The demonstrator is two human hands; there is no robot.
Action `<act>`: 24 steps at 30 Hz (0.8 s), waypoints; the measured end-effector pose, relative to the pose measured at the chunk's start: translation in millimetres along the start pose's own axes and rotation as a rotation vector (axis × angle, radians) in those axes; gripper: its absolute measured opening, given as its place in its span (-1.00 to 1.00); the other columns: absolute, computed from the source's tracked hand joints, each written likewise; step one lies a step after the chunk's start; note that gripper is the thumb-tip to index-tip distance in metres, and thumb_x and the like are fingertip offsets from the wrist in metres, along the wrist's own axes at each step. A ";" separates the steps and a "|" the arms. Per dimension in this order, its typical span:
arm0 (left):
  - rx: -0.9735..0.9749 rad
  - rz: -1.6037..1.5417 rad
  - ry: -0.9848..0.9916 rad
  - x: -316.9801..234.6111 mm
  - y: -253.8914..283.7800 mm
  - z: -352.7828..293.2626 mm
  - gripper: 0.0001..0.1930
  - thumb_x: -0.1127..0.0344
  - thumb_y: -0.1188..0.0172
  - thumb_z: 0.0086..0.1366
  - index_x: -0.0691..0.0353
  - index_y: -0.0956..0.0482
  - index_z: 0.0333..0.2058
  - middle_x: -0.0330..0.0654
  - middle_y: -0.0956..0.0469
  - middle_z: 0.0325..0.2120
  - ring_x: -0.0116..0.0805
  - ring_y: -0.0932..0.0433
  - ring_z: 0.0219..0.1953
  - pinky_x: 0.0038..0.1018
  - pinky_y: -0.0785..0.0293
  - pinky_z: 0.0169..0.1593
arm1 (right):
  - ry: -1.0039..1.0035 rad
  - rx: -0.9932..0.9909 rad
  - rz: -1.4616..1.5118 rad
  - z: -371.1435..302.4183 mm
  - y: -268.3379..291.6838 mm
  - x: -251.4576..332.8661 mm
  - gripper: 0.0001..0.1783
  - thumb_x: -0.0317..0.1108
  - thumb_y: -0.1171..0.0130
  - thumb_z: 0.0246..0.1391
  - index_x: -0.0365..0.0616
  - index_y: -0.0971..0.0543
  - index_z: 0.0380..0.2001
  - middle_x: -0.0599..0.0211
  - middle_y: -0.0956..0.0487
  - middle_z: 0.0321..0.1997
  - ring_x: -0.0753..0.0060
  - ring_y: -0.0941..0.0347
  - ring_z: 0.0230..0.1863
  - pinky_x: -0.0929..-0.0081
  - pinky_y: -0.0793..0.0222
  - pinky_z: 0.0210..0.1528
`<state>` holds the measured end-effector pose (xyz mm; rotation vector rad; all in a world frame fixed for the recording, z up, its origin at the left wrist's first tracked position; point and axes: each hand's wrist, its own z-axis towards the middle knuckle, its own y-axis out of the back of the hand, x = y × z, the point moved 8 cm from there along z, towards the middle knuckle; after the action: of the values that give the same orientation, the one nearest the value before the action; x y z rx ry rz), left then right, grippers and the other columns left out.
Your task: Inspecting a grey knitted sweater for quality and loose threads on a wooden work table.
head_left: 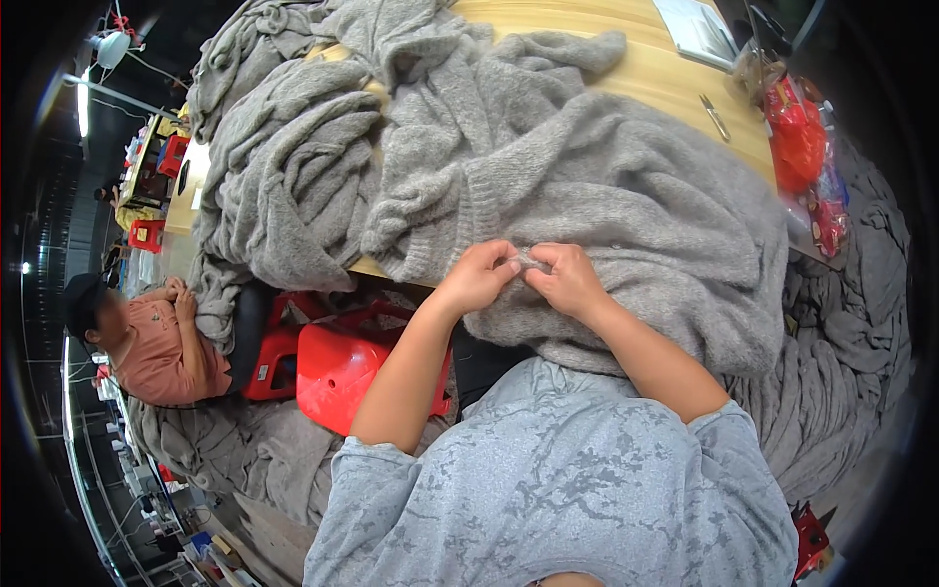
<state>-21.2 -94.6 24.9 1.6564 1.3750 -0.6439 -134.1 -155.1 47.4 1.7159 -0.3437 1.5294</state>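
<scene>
A grey knitted sweater (pixel 626 186) lies spread over the near side of the wooden table and hangs off its front edge into my lap. Its ribbed band (pixel 481 201) runs up just beyond my fingers. My left hand (pixel 481 276) pinches a bit of the knit between thumb and forefinger. Close beside it, my right hand (pixel 565 279) pinches the same fabric, fingertips nearly touching the left ones. Whatever fine detail sits between the fingertips is too small to make out.
More grey knitwear (pixel 284 176) is heaped at the table's left. Small snips (pixel 715 117), a white pad (pixel 696 29) and a red plastic bag (pixel 794 132) lie right. A red stool (pixel 342 377) stands left, near a seated person (pixel 161 342). Grey garments (pixel 831 362) pile at right.
</scene>
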 end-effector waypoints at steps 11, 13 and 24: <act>-0.046 0.365 -0.639 -39.1 -11.0 -23.3 -0.85 0.56 -0.10 0.02 0.34 -0.45 -0.36 0.01 -0.44 -0.50 0.02 -0.46 -0.37 -0.29 -0.37 -0.29 | 0.135 0.207 -0.087 -5.4 3.4 8.2 -0.82 -0.34 -0.17 -0.18 -0.25 -0.53 -0.50 0.07 -0.49 -0.44 0.05 -0.43 -0.37 0.27 -0.35 -0.31; -0.163 0.444 -0.649 -38.0 -8.6 -27.1 -0.83 0.59 -0.09 0.01 0.32 -0.44 -0.35 -0.01 -0.43 -0.45 0.02 -0.46 -0.34 -0.26 -0.38 -0.29 | 0.105 0.233 -0.119 7.3 7.7 10.7 -0.82 -0.36 -0.16 -0.12 -0.27 -0.55 -0.46 0.05 -0.49 -0.37 0.05 -0.43 -0.30 0.26 -0.35 -0.26; -0.437 0.364 -0.685 -26.4 -10.6 -25.4 -0.78 0.64 -0.04 -0.04 0.28 -0.44 -0.36 -0.06 -0.42 -0.42 -0.02 -0.47 -0.34 -0.31 -0.41 -0.31 | 0.108 0.044 -0.417 28.5 -7.7 -9.2 -0.87 -0.41 -0.17 -0.16 -0.25 -0.56 -0.52 0.02 -0.54 -0.50 -0.06 -0.47 -0.38 0.18 -0.39 -0.28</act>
<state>-41.5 -86.0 56.0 1.1327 0.6367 -0.5672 -110.9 -172.9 37.3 1.6071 0.1017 1.3188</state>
